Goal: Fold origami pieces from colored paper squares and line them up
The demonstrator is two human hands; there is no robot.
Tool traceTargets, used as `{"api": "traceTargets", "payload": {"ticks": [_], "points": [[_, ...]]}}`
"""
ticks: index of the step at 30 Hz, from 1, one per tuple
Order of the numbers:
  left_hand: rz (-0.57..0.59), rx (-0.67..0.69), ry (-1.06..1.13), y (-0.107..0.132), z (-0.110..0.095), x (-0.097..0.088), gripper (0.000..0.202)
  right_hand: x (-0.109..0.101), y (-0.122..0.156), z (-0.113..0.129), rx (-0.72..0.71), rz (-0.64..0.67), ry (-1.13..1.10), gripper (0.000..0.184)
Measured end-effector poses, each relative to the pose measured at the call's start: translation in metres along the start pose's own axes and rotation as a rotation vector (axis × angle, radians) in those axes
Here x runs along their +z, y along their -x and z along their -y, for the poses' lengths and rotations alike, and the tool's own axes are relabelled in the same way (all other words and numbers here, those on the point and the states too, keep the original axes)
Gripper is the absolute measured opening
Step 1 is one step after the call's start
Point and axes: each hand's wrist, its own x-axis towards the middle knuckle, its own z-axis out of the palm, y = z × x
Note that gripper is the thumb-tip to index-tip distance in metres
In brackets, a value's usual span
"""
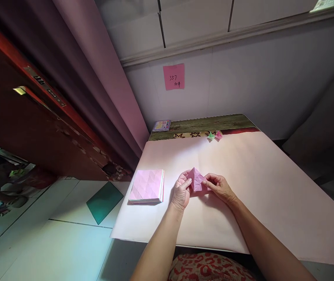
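A pink sheet of origami paper (197, 182), creased and folded to a point at its top, is held between both hands above the table. My left hand (182, 189) grips its left side, thumb in front and fingers behind. On the right side, my right hand (219, 186) pinches the paper's edge between thumb and fingers. To the left of my left hand lies a thick stack of square papers (146, 185), its top sheet pink with crease lines. The paper's back is hidden from me.
Small green (210, 136) and pink folded paper pieces (218, 135) sit at the table's far edge. A small stack of printed packets (161, 125) is at the far left corner. Pale paper covers the table (260, 179). A pink note (174, 77) hangs on the wall.
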Motion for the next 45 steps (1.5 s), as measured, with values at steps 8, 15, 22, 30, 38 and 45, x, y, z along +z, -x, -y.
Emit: {"api": "traceTargets", "payload": {"ticks": [8,15,22,30,38,45], "points": [[-0.099,0.083,-0.214,0.002,0.006,0.006,0.036,0.001,0.000,-0.001,-0.017,-0.012,0.033,0.031],[-0.011,0.051,-0.324,0.008,0.008,0.011,0.040,0.003,-0.002,-0.007,-0.022,-0.081,0.031,0.035],[0.048,0.041,-0.331,0.004,0.015,0.007,0.044,0.003,-0.003,-0.007,-0.014,-0.110,0.004,0.044],[0.049,0.071,-0.449,0.006,0.014,0.004,0.035,-0.003,-0.002,-0.004,-0.014,-0.006,0.104,0.034],[-0.070,0.127,-0.416,0.005,0.014,0.007,0.036,-0.009,-0.001,-0.001,0.040,0.147,0.114,0.028],[-0.109,0.161,-0.441,0.008,0.013,0.006,0.034,-0.008,0.000,0.003,0.044,0.167,0.149,0.026]]}}
